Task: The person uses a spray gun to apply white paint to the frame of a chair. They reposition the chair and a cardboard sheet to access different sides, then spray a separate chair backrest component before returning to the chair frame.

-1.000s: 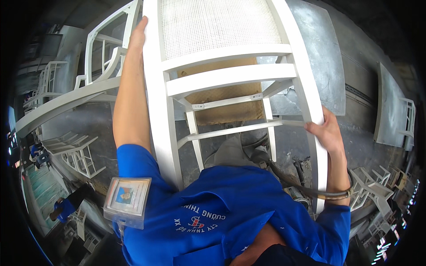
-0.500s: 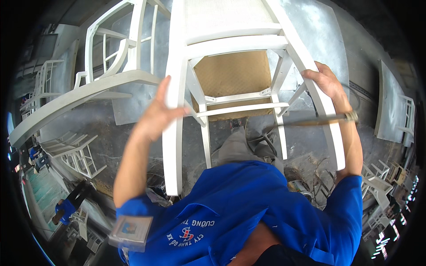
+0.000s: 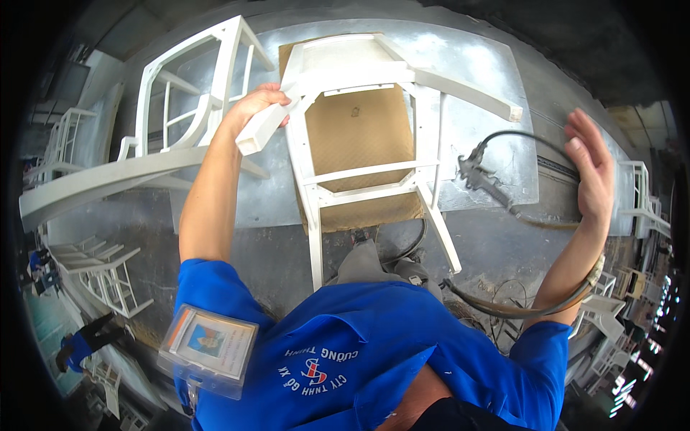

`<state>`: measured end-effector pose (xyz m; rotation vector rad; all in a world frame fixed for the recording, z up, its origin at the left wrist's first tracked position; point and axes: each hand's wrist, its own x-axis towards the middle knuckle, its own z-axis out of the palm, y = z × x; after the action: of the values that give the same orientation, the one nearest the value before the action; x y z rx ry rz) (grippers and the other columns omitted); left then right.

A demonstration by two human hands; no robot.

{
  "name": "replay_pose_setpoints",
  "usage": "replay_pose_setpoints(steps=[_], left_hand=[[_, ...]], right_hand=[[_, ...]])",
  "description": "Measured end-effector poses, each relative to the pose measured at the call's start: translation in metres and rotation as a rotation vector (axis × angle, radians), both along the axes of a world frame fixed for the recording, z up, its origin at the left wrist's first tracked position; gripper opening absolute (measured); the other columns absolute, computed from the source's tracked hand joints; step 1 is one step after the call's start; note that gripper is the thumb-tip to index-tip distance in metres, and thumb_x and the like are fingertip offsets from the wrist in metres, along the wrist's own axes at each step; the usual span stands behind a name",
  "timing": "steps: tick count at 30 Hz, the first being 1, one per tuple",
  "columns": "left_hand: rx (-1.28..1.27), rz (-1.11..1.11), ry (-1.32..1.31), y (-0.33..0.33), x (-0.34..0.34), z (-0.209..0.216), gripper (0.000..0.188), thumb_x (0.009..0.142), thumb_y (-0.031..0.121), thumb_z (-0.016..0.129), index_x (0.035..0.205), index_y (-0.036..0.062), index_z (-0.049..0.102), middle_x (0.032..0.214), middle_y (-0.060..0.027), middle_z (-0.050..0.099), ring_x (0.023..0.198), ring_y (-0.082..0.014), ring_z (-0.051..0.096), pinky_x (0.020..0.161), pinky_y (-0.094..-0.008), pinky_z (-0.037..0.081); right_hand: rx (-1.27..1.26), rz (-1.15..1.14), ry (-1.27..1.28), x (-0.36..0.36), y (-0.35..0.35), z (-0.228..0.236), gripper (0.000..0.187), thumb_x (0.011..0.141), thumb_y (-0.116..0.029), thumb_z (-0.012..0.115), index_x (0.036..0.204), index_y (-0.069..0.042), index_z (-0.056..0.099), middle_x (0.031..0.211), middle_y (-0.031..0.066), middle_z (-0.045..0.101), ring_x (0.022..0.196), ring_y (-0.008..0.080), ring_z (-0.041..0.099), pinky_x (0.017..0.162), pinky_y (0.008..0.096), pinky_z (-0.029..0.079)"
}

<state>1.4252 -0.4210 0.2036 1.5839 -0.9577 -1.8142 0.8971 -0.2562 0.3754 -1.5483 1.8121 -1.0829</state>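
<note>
A white wooden chair frame [image 3: 368, 75] lies tipped over ahead of me, partly on a brown mat [image 3: 359, 133], with some of its legs toward me. My left hand [image 3: 260, 104] is closed around the chair's left post, whose squared end sticks out below the fingers. Well to the right of the chair, my right hand [image 3: 593, 169] is raised with fingers stretched out, holding nothing. Between that hand and the chair is a dark spray gun [image 3: 485, 176] on a hose. A hose [image 3: 496, 310] also passes around my right forearm.
A second white chair frame [image 3: 176, 115] stands close on the left, its long curved piece reaching toward me. Pale metal sheets [image 3: 474, 61] lie under the mat. More white chairs [image 3: 104, 269] stand to both sides. Someone in blue [image 3: 79, 352] is at the far lower left.
The chair has gone down and away from me and now lies on the mat. My right hand has let go of it and swung right; my left hand has closed on a post.
</note>
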Motion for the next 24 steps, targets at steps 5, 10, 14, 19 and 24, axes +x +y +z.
replay_pose_setpoints(steps=[5,10,14,19,24], left_hand=[[-0.099,0.196,0.252,0.022,0.016,-0.020,0.058,0.095,0.014,0.067,0.144,0.0035,0.038,0.100,-0.0126,0.068,0.084,-0.0239,0.070,0.068,-0.0361,0.060],[-0.843,1.086,-0.435,0.150,-0.047,-0.043,0.034,0.103,0.017,0.057,0.130,0.0008,0.043,0.127,-0.0138,0.048,0.111,-0.0221,0.055,0.094,-0.0385,0.049],[-1.168,0.212,-0.377,0.258,-0.184,-0.040,0.043,0.095,0.016,0.067,0.130,0.0003,0.047,0.121,-0.0151,0.055,0.110,-0.0260,0.056,0.097,-0.0395,0.048],[-1.077,-0.825,0.365,0.337,-0.376,-0.014,0.068,0.086,0.030,0.079,0.141,0.0024,0.051,0.130,-0.0200,0.060,0.128,-0.0384,0.053,0.103,-0.0482,0.046],[-0.907,-1.042,0.705,0.401,-0.481,0.008,0.025,0.091,0.025,0.074,0.101,0.0037,0.068,0.076,-0.0200,0.067,0.078,-0.0416,0.068,0.070,-0.0498,0.051]], right_hand=[[0.147,0.010,-0.031,-0.009,0.036,-0.029,0.053,0.097,-0.017,0.074,0.144,-0.001,0.057,0.136,0.0149,0.063,0.124,0.0224,0.059,0.105,0.0361,0.049],[0.206,0.057,0.078,-0.020,0.074,-0.048,0.056,0.094,-0.023,0.076,0.144,-0.004,0.058,0.132,0.0178,0.065,0.122,0.0244,0.060,0.101,0.0377,0.051],[0.280,-0.002,0.177,-0.033,0.105,-0.050,0.059,0.093,-0.025,0.077,0.145,-0.006,0.058,0.131,0.0184,0.066,0.120,0.0260,0.062,0.099,0.0387,0.053],[0.265,-0.045,0.360,-0.076,0.143,-0.044,0.059,0.094,-0.027,0.076,0.146,-0.007,0.058,0.130,0.0183,0.067,0.115,0.0262,0.065,0.095,0.0393,0.054],[0.312,-0.097,0.407,-0.178,0.210,-0.042,0.063,0.091,-0.032,0.078,0.146,-0.009,0.058,0.124,0.0210,0.068,0.109,0.0277,0.068,0.090,0.0401,0.055]])
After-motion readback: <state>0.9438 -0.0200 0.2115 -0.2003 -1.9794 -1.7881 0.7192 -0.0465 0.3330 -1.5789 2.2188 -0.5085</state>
